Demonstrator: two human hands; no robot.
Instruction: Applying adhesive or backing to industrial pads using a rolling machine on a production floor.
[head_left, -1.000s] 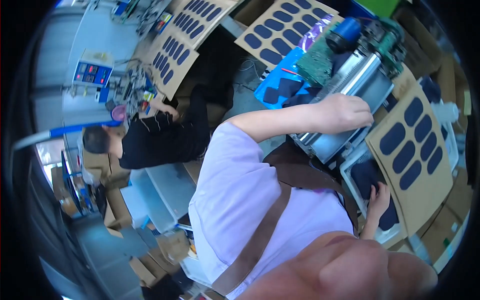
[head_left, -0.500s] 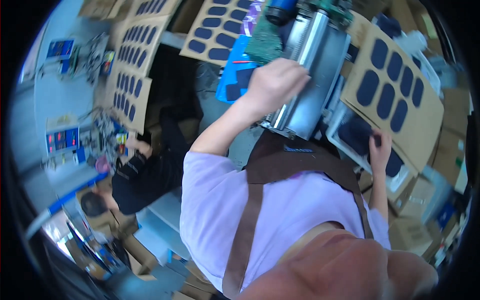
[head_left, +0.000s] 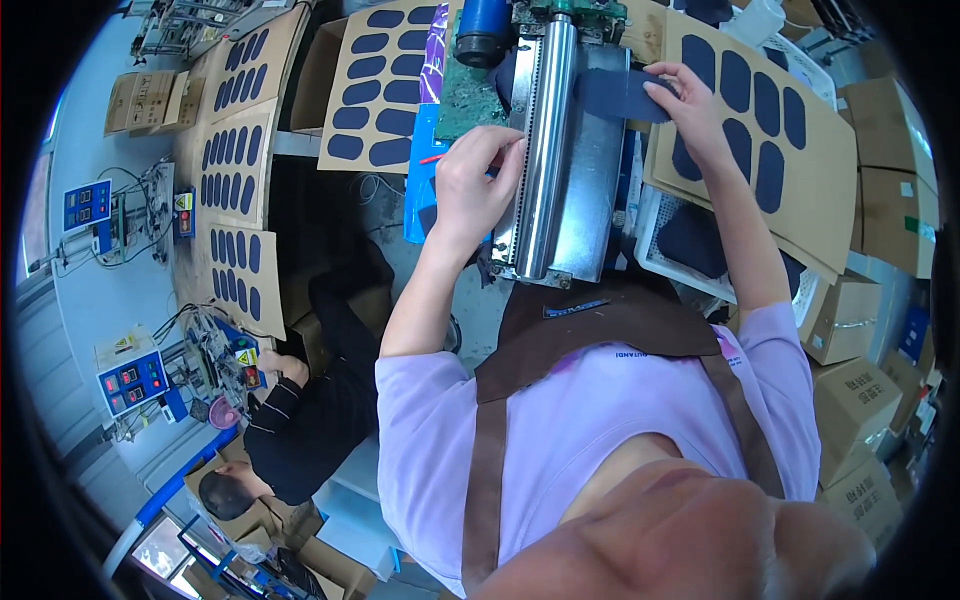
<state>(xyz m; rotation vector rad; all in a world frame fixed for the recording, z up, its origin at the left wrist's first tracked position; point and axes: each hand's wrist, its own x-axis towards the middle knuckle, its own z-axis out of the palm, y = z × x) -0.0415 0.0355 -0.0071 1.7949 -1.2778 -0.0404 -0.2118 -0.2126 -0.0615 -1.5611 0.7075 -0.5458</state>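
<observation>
Left hand (head_left: 474,185) curls just beside the steel roller (head_left: 548,160); from where I stand, can't tell if that grip pinches anything. Right of the roller, a dark pad (head_left: 615,94) spans the metal plate (head_left: 590,195), its outer end grasped by the right hand (head_left: 690,115). Looks like feeding; next move probably calls for keeping the pad flat, square to the roller. Beyond: cardboard sheet (head_left: 825,215) with dark ovals.

We see a dark navy pad (head_left: 610,94), a silver roller (head_left: 548,150), a blue motor (head_left: 483,18) and a tan board (head_left: 826,195) patterned in rows of navy ovals (head_left: 736,82). We find the crate (head_left: 688,279) white, the shirt (head_left: 430,440) lilac, the apron (head_left: 550,345) brown.
</observation>
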